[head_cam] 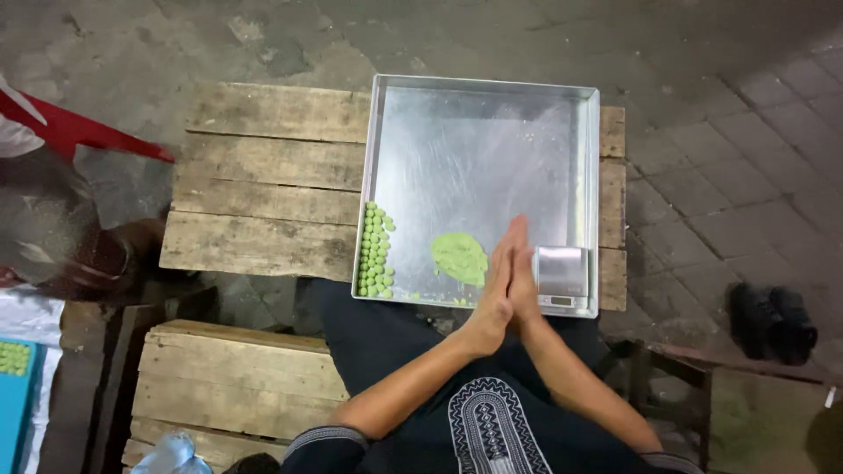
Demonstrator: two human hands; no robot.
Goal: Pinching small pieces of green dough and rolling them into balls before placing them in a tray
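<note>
My left hand (493, 285) and my right hand (527, 279) are pressed flat together, palm to palm, fingers pointing away from me over the near edge of a square metal tray (481, 88). Whatever lies between the palms is hidden. Just left of the hands, a flattened lump of green dough (458, 256) rests on the tray floor. Several small green dough balls (374, 251) sit in short rows along the tray's left wall. A small silver scale (560, 276) stands in the tray's near right corner, right beside my right hand.
The tray rests on a rough wooden plank table (263, 175). A second wooden crate (228, 377) is at lower left. A teal tray with green balls (13, 360) shows at the left edge. Black shoes (773, 320) lie on the paving at right.
</note>
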